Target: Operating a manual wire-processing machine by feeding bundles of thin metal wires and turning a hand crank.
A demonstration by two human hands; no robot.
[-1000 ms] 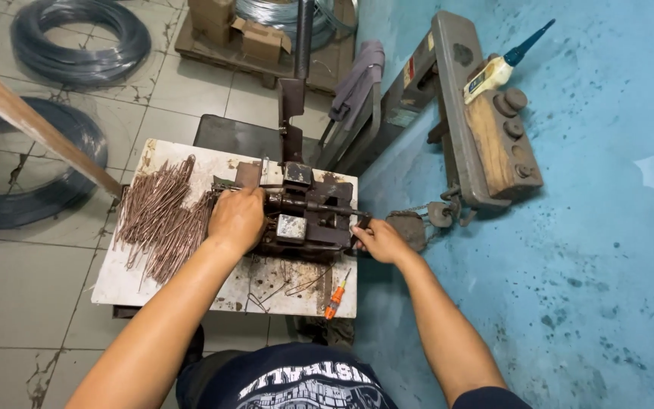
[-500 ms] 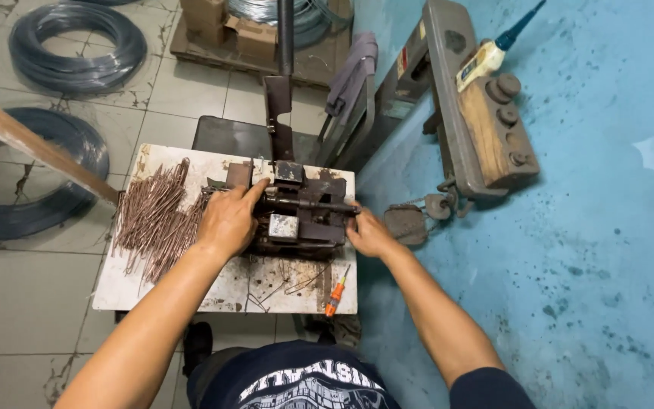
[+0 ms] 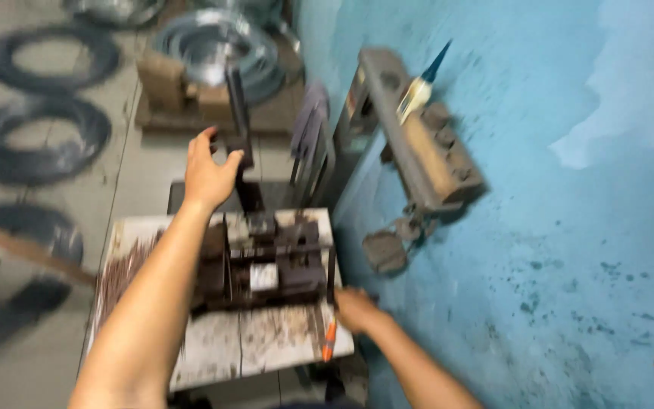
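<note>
While the left hand (image 3: pixel 207 173) is closing around the far lever (image 3: pixel 238 113), the right hand (image 3: pixel 355 309) is resting curled at the worktop's (image 3: pixel 266 352) near-right edge beside the press (image 3: pixel 263 261); blurred, its fingers risk pinching.

There are two hands (image 3: pixel 207 176) (image 3: pixel 356 309), one dark metal machine (image 3: pixel 266 261) on one white table (image 3: pixel 266 352), one orange pen (image 3: pixel 328 342), and about five wire coils (image 3: pixel 39 140) on the floor.

dark wire coils (image 3: pixel 39 148) on tiled floor (image 3: pixel 134 170), blue wall (image 3: pixel 569 227), possibly a glue tube (image 3: pixel 418 87)
</note>
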